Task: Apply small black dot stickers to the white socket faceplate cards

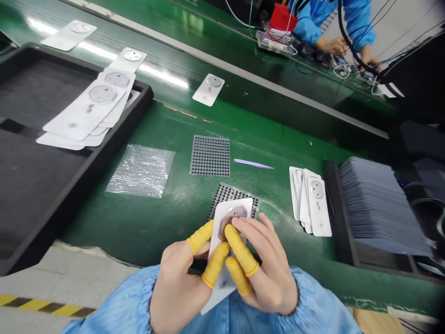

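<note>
Close to my body I hold a white rectangular panel (pixel 218 283) with a silver octagonal plate set in its upper part. My left hand (pixel 184 278) grips its left edge between thumb and finger, both in yellow finger cots. My right hand (pixel 262 264) is closed against the panel's face, its yellow-cotted fingertips at the silver plate; anything small between them is hidden. Partly under the panel lies a sheet of small black dots (pixel 222 191). A second dotted sheet (pixel 210 156) lies beyond it, with lilac tweezers (pixel 253 163) on its right.
Left stands a black tray (pixel 69 195) with stacked white panels (pixel 79 111). A clear bubble-wrap bag (pixel 142 170) lies beside it. More panels (pixel 308 199) lie right, near a black box (pixel 339 218) of grey sheets (pixel 378 204). Single panels (pixel 208 90) lie farther back. Across the bench, a co-worker's hands (pixel 335 46) handle parts.
</note>
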Motion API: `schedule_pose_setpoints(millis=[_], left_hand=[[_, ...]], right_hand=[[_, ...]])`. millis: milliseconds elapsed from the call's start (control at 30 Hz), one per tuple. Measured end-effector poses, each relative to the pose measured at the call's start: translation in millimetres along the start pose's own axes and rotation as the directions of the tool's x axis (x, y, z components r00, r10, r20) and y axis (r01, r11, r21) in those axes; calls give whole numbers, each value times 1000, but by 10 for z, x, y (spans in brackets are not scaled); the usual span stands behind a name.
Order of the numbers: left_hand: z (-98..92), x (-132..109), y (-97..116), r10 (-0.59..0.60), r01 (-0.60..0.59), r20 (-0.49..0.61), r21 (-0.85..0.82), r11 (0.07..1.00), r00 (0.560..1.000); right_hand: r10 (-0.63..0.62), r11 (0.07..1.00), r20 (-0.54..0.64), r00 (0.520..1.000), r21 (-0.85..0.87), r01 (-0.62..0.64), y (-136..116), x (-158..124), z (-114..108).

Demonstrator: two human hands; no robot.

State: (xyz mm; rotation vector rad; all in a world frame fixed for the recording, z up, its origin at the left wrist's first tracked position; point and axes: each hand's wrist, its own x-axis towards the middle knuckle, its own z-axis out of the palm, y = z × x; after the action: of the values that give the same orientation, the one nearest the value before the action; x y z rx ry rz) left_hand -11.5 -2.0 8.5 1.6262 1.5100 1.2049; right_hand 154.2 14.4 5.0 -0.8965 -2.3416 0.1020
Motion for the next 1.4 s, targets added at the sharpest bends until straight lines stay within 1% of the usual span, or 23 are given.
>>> schedule_pose_setpoints(millis=[100,233,300,433,533,600,667,700,767,800,833,867,900,933,967,1000,1067,1100,1133,1167,1233,1300,1400], left_hand=[[27,-15,-1,78,-74,-39,85,994,996],[60,3,39,142,-137,-37,108,985,989],[64,20,59,175,-164,-69,138,977,982],[60,35,72,226,-205,-90,201,958,970],[77,-3,32,238,-202,-135,237,950,962],[105,-47,-22,218,-164,-173,277,947,961],[136,-83,-79,169,-113,-178,287,951,970],[148,-92,-98,129,-85,-162,256,963,978],[158,-79,-104,-8,14,-72,85,996,997],[153,-58,-89,-106,106,-5,-44,993,994],[143,-28,-64,-210,220,69,-183,958,975],[127,9,-32,-307,339,148,-313,887,940],[106,51,2,-381,442,225,-419,793,897],[83,94,35,-427,516,290,-495,700,857],[59,137,63,-441,555,338,-546,628,831],[36,177,85,-433,572,375,-575,585,820],[-1,241,112,-394,556,393,-612,563,831],[-13,264,119,-380,543,388,-621,565,840],[-22,281,125,-377,535,380,-625,568,845],[-27,294,129,-388,536,371,-623,569,844],[-34,315,138,-437,563,359,-601,568,824],[-40,344,143,-478,592,359,-585,555,802],[-49,418,141,-466,637,438,-590,496,769]], right_hand=[[44,999,18,999,-20,-44,-45,-57,25],[93,995,-25,995,-24,-94,-81,-87,86],[109,992,-19,994,-56,-110,-110,-92,109],[146,985,42,988,-96,-142,-189,-90,118],[138,990,105,985,-7,-138,-199,-81,126],[116,990,113,987,67,-124,-167,-91,159],[127,982,110,986,126,-141,-116,-123,207],[144,974,103,984,161,-159,-90,-145,229],[195,944,61,979,258,-204,-47,-188,251],[247,919,18,969,313,-240,-33,-200,245],[321,886,-40,946,365,-285,-23,-201,227],[413,842,-96,906,419,-339,-18,-190,199],[505,782,-123,854,483,-393,-16,-165,164],[589,702,-108,801,559,-441,-17,-130,124],[653,603,-53,756,640,-476,-18,-87,85],[685,495,28,728,714,-495,-21,-43,49],[695,304,175,697,807,-506,-30,30,-3],[698,249,206,686,828,-502,-36,51,-16],[709,226,208,674,838,-497,-44,61,-22],[722,225,194,664,841,-491,-52,61,-22],[737,238,174,653,838,-492,-68,47,-16],[728,228,190,659,840,-493,-80,41,-22],[701,155,244,670,865,-476,-88,82,-87]])
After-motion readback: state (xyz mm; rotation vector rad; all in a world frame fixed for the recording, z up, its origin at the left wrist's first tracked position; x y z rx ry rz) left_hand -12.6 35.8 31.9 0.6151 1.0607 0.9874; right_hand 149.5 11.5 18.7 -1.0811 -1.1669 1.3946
